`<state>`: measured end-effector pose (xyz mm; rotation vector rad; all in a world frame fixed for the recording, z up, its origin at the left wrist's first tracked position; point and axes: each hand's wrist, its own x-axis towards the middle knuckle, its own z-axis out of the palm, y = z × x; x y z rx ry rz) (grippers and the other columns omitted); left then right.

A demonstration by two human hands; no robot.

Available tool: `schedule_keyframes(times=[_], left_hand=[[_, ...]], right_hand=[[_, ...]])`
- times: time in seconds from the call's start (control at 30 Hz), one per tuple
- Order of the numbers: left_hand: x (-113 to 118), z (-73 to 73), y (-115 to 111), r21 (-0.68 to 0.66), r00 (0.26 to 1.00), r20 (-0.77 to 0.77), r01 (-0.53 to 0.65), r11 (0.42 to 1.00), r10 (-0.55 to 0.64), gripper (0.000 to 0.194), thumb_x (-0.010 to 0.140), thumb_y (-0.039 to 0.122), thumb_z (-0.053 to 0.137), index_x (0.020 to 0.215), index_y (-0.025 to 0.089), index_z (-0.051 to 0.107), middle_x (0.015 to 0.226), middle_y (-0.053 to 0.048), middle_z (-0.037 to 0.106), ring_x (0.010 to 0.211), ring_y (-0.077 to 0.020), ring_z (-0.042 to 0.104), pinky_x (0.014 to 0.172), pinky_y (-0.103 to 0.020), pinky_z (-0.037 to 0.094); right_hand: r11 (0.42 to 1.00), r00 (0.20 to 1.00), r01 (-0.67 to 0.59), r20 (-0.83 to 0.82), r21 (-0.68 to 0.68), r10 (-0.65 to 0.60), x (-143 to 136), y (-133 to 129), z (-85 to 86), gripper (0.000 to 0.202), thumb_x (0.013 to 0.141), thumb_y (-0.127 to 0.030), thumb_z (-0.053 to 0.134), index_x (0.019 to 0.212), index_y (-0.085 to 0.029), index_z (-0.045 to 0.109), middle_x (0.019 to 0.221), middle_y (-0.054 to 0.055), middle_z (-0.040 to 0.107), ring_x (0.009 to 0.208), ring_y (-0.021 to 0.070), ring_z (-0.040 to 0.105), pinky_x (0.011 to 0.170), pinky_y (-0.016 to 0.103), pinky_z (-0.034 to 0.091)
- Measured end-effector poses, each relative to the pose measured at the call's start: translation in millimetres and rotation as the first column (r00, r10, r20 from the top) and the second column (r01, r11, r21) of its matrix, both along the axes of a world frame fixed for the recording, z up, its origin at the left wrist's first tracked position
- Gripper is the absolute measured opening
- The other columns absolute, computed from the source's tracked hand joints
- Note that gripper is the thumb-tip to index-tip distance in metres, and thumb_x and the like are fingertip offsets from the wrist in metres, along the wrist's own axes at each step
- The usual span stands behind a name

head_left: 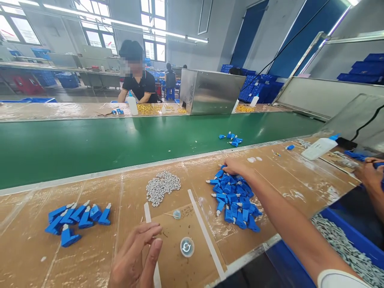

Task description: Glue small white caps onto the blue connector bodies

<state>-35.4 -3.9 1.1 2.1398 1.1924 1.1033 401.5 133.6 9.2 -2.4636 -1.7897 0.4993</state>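
My left hand (138, 256) hovers over the near side of the bench, thumb and fingers apart, holding nothing. My right hand (232, 167) reaches to the far edge of a heap of blue plastic parts with pale tips (235, 198); its fingers look closed on one blue part, though they are partly hidden. Between the hands are a small cup of clear liquid (187, 247) and a smaller dish (177, 215) with a thin stick at it. Beyond them lies a pile of small grey pieces (163, 187). Several more blue parts (79, 218) form a group at left.
A green conveyor belt (99, 144) crosses behind the bench, carrying a few blue parts (234, 140). A white squeeze bottle (319, 149) lies tilted at right. Below it stands a blue bin (360, 236) of grey pieces. Another person's hand (372, 174) is at the right edge; a co-worker (139, 86) sits across.
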Motion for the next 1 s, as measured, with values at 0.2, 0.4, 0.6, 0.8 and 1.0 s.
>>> schedule_keyframes(times=[0.2,0.4,0.6,0.8,1.0], left_hand=[[37,23.4,-13,-0.251,0.963,0.269,0.076,0.965,-0.005,0.019,0.091,0.037,0.062,0.103,0.026,0.074,0.11,-0.006,0.072,0.106,-0.0224,0.066,0.091,-0.032,0.053],[84,41.4,-4,-0.624,0.741,0.671,0.543,0.562,0.028,0.039,0.092,0.049,0.058,0.113,0.018,0.069,0.11,-0.015,0.074,0.099,-0.0237,0.07,0.079,-0.029,0.057],[108,38.9,0,-0.54,0.485,0.824,0.829,0.148,0.292,0.042,0.098,0.042,0.049,0.101,0.006,0.071,0.085,-0.016,0.074,0.061,-0.0106,0.064,0.049,-0.013,0.048],[68,32.9,1,-0.598,0.458,0.788,0.731,0.329,0.412,0.02,0.089,0.02,0.065,0.099,0.005,0.074,0.087,-0.012,0.074,0.065,-0.0073,0.064,0.054,-0.008,0.05],[37,15.5,5,-0.673,0.402,0.722,0.6,0.433,0.563,0.013,0.087,0.011,0.065,0.095,0.007,0.074,0.1,-0.014,0.076,0.083,-0.0141,0.073,0.078,-0.017,0.06]], right_hand=[[0.947,0.766,-0.002,-0.609,0.321,0.208,-31,-56,29.7,0.058,0.084,-0.072,0.057,0.101,-0.018,0.066,0.093,0.007,0.067,0.077,0.0184,0.064,0.07,0.033,0.054],[0.926,0.198,0.025,-0.909,0.378,0.366,-107,-121,35.8,0.045,0.069,-0.063,0.079,0.085,-0.022,0.067,0.086,0.004,0.058,0.064,0.0144,0.052,0.054,0.027,0.045],[0.941,-0.012,-0.132,-0.95,0.311,0.313,-145,-142,30.9,0.028,0.078,-0.041,0.08,0.095,-0.02,0.075,0.086,0.003,0.058,0.062,0.0132,0.057,0.061,0.03,0.05],[0.945,0.38,0.03,-0.878,0.325,0.29,-151,-164,1.8,0.044,0.08,-0.04,0.079,0.12,-0.024,0.068,0.097,0.003,0.063,0.079,0.0168,0.06,0.071,0.029,0.051],[0.98,0.512,0.056,-0.848,0.193,0.138,-177,-186,-43.3,0.033,0.084,-0.048,0.072,0.098,-0.019,0.071,0.08,0.003,0.067,0.073,0.0186,0.06,0.068,0.03,0.049]])
